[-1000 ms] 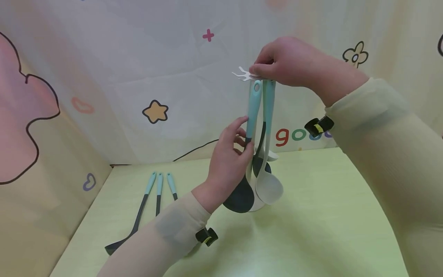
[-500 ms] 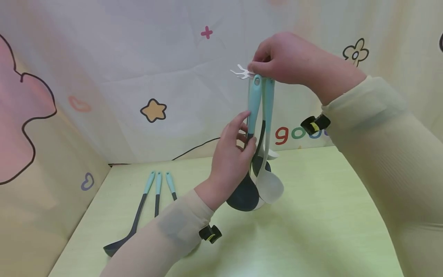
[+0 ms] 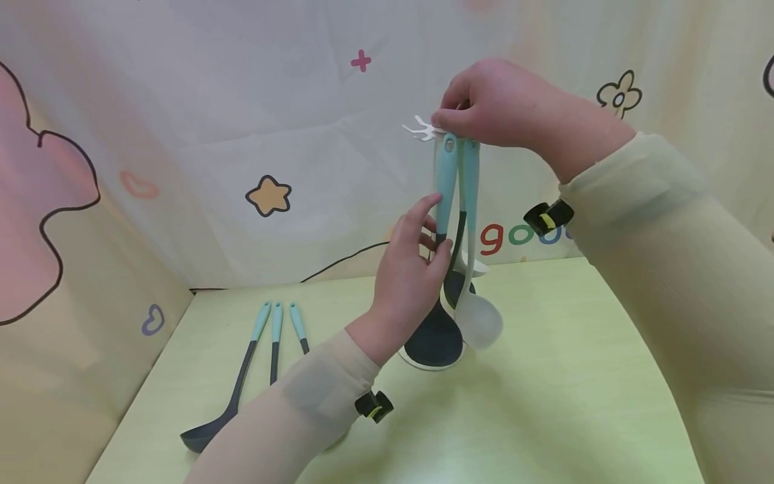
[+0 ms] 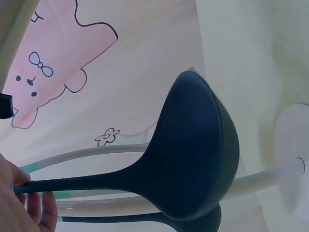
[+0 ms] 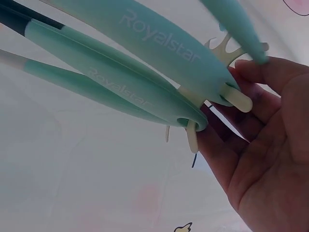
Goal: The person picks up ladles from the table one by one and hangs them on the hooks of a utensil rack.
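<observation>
My left hand (image 3: 408, 272) pinches a black ladle (image 3: 433, 336) at the lower end of its teal handle, bowl hanging down. In the left wrist view the ladle's bowl (image 4: 188, 150) fills the middle. My right hand (image 3: 502, 104) grips the top of a white utensil rack (image 3: 420, 128) with branching hooks. In the right wrist view, teal handles (image 5: 149, 36) hang by their holes on hooks, and another handle (image 5: 236, 26) has its tip beside my fingers. I cannot tell whether the held ladle is on a hook. A white ladle (image 3: 480, 321) hangs to its right.
Behind the held ladle hangs another dark utensil (image 3: 456, 289). The rack's round white base (image 4: 292, 159) stands on the pale green table (image 3: 544, 376). Several dark utensils, including a ladle (image 3: 208, 430), lie at the left, partly hidden by my left sleeve. A printed curtain (image 3: 211, 87) backs the table.
My left hand has moved slightly right with the black ladle, whose bowl now overlaps the rack's base. The white ladle has swung a little right. My right hand stays at the rack's top.
</observation>
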Motion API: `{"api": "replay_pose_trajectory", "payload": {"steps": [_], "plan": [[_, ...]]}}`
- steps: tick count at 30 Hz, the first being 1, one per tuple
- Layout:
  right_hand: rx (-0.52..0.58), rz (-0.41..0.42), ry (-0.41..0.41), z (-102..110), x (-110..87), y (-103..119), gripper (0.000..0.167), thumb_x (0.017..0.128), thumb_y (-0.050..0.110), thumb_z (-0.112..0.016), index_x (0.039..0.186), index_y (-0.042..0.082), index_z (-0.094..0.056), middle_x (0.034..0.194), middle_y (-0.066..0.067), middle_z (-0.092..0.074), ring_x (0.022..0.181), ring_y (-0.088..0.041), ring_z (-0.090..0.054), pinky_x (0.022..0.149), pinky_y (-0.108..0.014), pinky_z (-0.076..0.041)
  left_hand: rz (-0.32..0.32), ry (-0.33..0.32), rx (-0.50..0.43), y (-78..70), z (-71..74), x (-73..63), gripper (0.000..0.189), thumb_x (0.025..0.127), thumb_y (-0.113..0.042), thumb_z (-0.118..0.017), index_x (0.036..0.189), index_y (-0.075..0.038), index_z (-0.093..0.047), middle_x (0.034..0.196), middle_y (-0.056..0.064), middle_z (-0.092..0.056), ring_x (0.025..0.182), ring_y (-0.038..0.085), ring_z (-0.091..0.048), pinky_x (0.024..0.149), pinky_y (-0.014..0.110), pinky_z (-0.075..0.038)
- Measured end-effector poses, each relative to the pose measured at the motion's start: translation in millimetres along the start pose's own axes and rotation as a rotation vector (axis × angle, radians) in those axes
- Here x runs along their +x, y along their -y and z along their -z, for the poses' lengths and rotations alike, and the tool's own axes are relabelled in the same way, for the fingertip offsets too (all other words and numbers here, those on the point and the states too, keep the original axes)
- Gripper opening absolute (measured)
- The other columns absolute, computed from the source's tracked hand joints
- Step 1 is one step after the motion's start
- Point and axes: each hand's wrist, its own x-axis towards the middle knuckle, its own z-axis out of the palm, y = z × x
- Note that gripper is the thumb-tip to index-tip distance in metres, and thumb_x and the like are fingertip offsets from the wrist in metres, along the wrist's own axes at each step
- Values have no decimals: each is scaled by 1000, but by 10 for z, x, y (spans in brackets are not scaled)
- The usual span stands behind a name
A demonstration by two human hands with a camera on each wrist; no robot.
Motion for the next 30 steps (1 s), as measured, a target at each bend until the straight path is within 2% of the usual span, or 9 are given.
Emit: {"api": "replay_pose_trajectory", "payload": {"steps": [7, 14, 19, 26, 30], "plan": [[-82, 16, 37, 70, 72, 12, 37, 99, 36, -56, 99, 5, -75, 85, -9, -67, 79, -23, -56, 72, -36, -48, 24, -3, 29, 34, -35, 34, 60, 95, -9, -63, 146, -29, -40, 109, 1, -55, 87, 12, -58, 59, 27, -51], [-205, 9, 50, 70, 130, 90, 34, 97, 34, -55, 96, 7, -76, 85, -9, -67, 76, -25, -57, 67, -37, -48, 95, 18, 14, 78, -73, 79, 65, 95, -11, -66, 148, -27, -33, 108, -1, -55, 88, 11, -59, 62, 28, -52], [-199, 10, 51, 21, 133, 61, 31, 96, 32, -58, 94, 7, -76, 83, -8, -67, 74, -24, -57, 66, -36, -49, 137, 39, 27, 139, -119, 46, 66, 95, -12, -67, 148, -28, -31, 110, -3, -56, 89, 11, -59, 60, 28, -52], [-186, 7, 54, -24, 138, 12, 26, 95, 29, -62, 88, 8, -74, 80, -7, -65, 75, -24, -55, 66, -36, -48, 128, 59, 37, 245, -208, -44, 68, 94, -9, -68, 149, -27, -32, 111, -2, -57, 90, 11, -59, 57, 26, -50], [-188, 4, 61, -27, 161, 19, 25, 95, 28, -63, 84, 8, -72, 78, -6, -62, 75, -24, -55, 66, -35, -48, 145, 76, 37, 298, -256, -81, 66, 94, -10, -68, 148, -25, -33, 109, -2, -56, 90, 11, -58, 58, 26, -50]]}}
